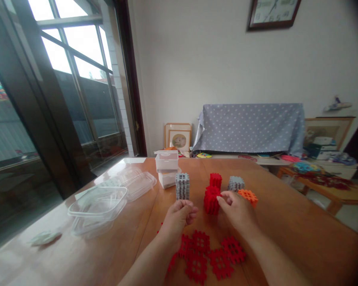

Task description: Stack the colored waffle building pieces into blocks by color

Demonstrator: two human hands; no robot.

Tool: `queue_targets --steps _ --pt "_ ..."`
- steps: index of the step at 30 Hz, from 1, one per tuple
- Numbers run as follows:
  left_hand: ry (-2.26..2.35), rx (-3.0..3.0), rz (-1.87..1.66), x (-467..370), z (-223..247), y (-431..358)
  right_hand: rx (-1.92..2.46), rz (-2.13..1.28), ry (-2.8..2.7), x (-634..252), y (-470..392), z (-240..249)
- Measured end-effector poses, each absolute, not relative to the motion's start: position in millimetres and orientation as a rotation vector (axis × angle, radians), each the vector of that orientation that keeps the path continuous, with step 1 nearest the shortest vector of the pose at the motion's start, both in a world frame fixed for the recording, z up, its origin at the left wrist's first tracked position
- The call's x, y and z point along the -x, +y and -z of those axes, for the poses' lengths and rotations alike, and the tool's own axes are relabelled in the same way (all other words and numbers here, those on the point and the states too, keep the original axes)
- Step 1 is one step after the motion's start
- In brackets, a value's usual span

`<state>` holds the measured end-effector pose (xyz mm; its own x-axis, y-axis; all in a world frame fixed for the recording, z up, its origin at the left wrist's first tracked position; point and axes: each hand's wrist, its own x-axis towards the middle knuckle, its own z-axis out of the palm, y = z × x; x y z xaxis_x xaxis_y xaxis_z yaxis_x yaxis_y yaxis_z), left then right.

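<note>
My right hand (pixel 238 210) is closed in a pinch at the right edge of a stack of red interlocking plastic tiles (pixel 211 201), thumb and fingertips touching its top. My left hand (pixel 180 218) hovers left of that stack with curled fingers, and nothing shows in it. Several loose red square tiles (pixel 197 267), notched and with holes, lie flat below and between my hands. Behind my left hand rises a tall grey tile stack (pixel 182 186). Another red stack (pixel 215 180) stands just behind the front one. Orange tiles (pixel 248 195) are partly hidden by my right hand.
A shorter grey stack (pixel 236 183) stands at the right back. Two small plastic boxes (pixel 167 161) are piled at the table's far side. Clear plastic containers (pixel 98 202) and lids (pixel 141 186) occupy the left, near a small pale packet (pixel 44 237).
</note>
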<state>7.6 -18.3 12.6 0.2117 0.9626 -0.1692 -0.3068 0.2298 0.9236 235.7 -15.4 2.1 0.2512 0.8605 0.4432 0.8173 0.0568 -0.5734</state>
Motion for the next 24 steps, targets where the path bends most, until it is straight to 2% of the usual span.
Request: queue_targets --steps 13,24 --pt "0.981 -1.058 -1.069 -7.9 -9.1 -15.4 1.694 -0.089 -1.568 -231.7 -29.7 -17.2" --pt "1.154 -2.119 -0.823 4.5 4.7 -28.6 1.578 -0.531 -2.236 -197.1 -63.1 -12.9"
